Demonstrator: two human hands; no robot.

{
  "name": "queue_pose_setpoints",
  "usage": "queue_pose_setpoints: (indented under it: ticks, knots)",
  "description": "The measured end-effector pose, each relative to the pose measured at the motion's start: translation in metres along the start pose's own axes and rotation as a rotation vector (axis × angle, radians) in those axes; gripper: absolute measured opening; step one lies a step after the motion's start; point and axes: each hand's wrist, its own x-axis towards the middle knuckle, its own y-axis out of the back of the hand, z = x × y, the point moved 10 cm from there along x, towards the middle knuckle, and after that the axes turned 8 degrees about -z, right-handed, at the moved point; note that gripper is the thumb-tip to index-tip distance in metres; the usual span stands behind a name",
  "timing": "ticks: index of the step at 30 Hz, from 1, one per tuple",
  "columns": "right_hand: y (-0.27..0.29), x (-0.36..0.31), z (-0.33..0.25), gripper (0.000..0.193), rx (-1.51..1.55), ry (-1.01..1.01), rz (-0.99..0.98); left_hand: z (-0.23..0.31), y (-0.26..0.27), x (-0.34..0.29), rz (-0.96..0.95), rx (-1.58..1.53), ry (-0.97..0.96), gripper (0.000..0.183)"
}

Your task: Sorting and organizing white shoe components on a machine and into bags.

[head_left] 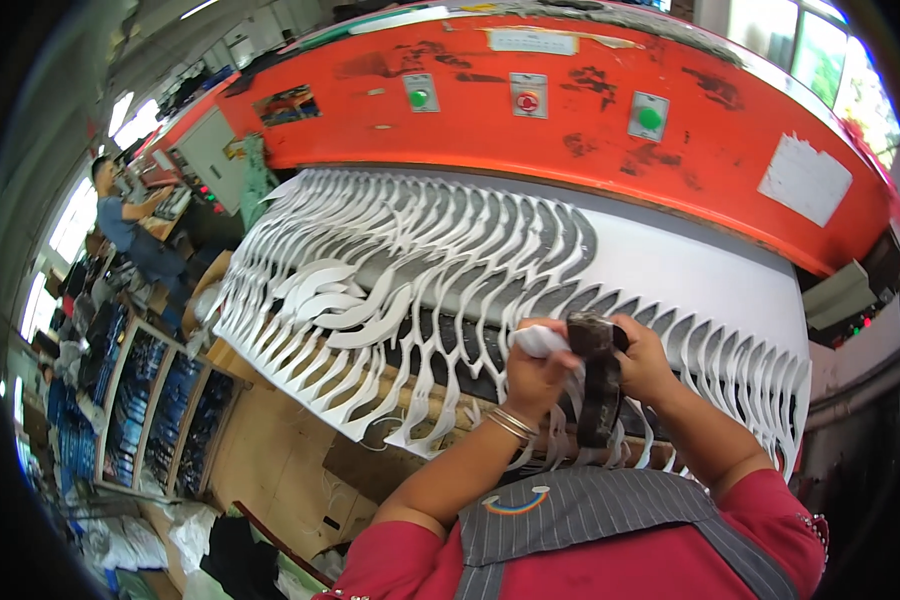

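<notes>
Close to my body, my right hand (647, 362) is closed round the upper end of a dark, worn, curved cutting die (600, 395), which hangs down nearly upright. My left hand (535, 382) is closed on a small white cut piece (541, 341), right beside the die; its fingertips are smeared by motion. Under both hands lies a wide white sheet (690, 235), cut through in rows of curved, leaf-shaped openings. Several loose white curved pieces (355, 305) rest in a pile on the sheet's left half.
Across the far side runs a red machine beam (370, 125) with green buttons (650, 118) and a red button (528, 101). At left stands a rack (160, 410) of dark blue items. A co-worker (130, 225) stands farther back. Bags and cloth (240, 555) lie at lower left.
</notes>
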Motion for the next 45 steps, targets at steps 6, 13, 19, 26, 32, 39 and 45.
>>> queue_pose_setpoints:
  ticks: [6,13,19,26,32,39,45]
  knots:
    - [0.053,0.020,-0.030,0.031,-0.164,-0.023,-0.034,0.092,0.107,0.056,0.324,0.646,-0.048,0.023]
    - [0.064,0.080,0.011,0.035,-0.741,0.114,-0.362,0.075,0.074,0.122,-0.318,1.604,-0.016,0.064]
    - [0.064,0.091,0.076,0.028,-1.104,0.458,-0.275,-0.069,0.029,0.118,-0.663,1.464,0.163,0.068]
    - [0.106,0.087,0.124,0.033,-0.518,-0.091,0.097,-0.138,0.027,0.119,-0.636,1.470,0.245,0.064]
    - [0.105,0.118,0.130,0.034,-0.525,-0.119,0.062,-0.140,0.034,0.119,-0.530,1.413,0.247,0.054]
    - [0.103,0.119,0.153,0.044,-0.380,-0.045,0.065,-0.131,0.031,0.120,-0.487,1.381,0.152,0.050]
    - [0.102,0.122,0.146,0.043,-0.391,0.017,0.079,-0.133,0.032,0.122,-0.503,1.386,0.206,0.048]
